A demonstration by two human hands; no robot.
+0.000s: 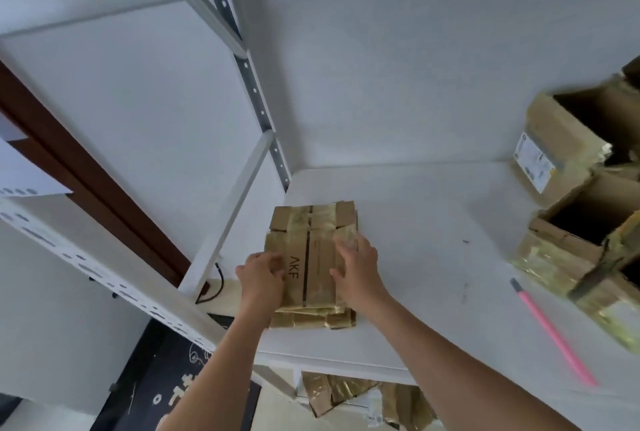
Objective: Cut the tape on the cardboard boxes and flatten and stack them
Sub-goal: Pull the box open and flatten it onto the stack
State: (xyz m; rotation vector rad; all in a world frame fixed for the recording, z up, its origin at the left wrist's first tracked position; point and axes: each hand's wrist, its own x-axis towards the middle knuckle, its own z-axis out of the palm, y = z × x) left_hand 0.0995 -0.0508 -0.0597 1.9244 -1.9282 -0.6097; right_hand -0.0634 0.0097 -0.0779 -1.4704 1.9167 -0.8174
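A stack of flattened cardboard boxes (313,257), taped and printed "AKF", lies on the white shelf (433,257) near its left edge. My left hand (261,273) holds the stack's left edge with curled fingers. My right hand (356,266) lies on the right side of the top box, fingers bent over it and the thumb on the top face. Several unflattened open boxes (581,209) with yellowish tape are piled at the shelf's right end. A pink-handled cutter (554,333) lies on the shelf to the right of my right arm.
A white wall rises behind the shelf, and a perforated metal upright (258,98) stands at its back-left corner. More flattened cardboard (349,394) lies under the shelf. Left of the shelf are a brown door frame (86,171) and a black cable (216,287).
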